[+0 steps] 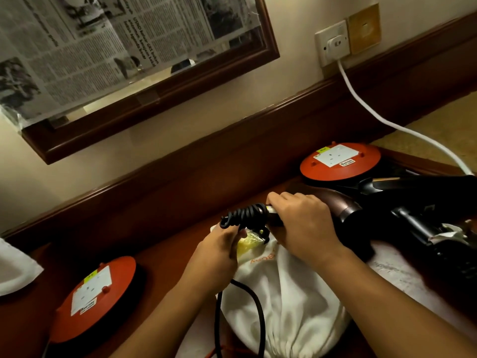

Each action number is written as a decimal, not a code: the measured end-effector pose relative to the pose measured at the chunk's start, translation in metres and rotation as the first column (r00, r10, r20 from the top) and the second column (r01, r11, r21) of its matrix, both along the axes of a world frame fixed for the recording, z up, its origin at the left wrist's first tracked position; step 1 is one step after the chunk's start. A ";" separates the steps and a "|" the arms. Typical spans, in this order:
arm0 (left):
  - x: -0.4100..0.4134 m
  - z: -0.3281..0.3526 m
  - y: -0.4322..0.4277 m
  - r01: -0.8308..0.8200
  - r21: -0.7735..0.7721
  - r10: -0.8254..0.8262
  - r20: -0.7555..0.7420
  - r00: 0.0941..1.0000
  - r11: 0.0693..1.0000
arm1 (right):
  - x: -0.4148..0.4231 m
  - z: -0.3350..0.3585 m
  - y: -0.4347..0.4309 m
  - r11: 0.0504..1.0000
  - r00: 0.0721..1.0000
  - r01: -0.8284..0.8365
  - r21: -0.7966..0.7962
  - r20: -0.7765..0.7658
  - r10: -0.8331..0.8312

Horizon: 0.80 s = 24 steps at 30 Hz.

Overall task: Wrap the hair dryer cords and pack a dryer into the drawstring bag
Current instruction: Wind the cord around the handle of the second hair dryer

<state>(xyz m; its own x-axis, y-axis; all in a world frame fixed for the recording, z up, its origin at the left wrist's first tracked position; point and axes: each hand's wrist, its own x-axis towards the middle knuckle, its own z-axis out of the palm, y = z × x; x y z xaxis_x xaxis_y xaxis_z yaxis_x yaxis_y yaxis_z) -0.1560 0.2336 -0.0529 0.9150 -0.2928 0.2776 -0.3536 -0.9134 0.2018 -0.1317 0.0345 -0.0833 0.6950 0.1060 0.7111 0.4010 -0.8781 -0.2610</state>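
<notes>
A dark bronze hair dryer (343,206) lies across the desk, its handle pointing left. My right hand (302,223) grips that handle. Black cord (244,215) is coiled in several turns around the handle's end. My left hand (219,248) pinches the cord just below the coil, and the loose rest of the cord (258,306) loops down toward me. Under both hands lies a white drawstring bag (286,301) with orange lettering, bulging and gathered at the near end. A second black dryer (423,218) rests at the right on another white bag (395,270).
Two orange cord reels with sockets stand on the wooden desk, one (100,293) at the near left, one (340,160) at the back right. A white cable (387,122) runs from a wall socket (334,43). A newspaper-covered mirror (116,52) hangs behind.
</notes>
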 end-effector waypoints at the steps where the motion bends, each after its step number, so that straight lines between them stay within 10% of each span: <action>1: 0.002 0.000 0.002 -0.005 -0.037 0.005 -0.007 1.000 0.999 | 0.000 0.000 0.000 1.000 1.000 -0.007 0.001 0.010 0.007; 9: 0.034 0.006 0.006 -0.174 -0.101 0.155 -0.169 0.973 0.980 | -0.001 -0.004 0.005 0.998 0.998 -0.060 -0.018 0.021 0.060; 15: 0.052 0.003 0.018 -0.108 -0.145 0.105 -0.027 0.994 0.983 | 0.004 -0.007 0.004 0.999 1.000 0.006 -0.037 -0.006 -0.006; 24: 0.037 0.046 0.071 -0.088 -0.412 -0.002 -0.213 0.977 0.907 | 0.008 0.015 0.008 0.930 0.938 -0.033 -0.366 -0.334 -0.098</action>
<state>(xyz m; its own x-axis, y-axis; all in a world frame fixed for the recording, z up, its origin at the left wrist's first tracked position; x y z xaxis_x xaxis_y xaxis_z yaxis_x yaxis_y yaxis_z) -0.1190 0.3044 -0.0067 0.9737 -0.1501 0.1714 -0.2255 -0.7425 0.6307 -0.1232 0.0426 -0.0684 0.8943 0.2822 0.3472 0.3146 -0.9484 -0.0393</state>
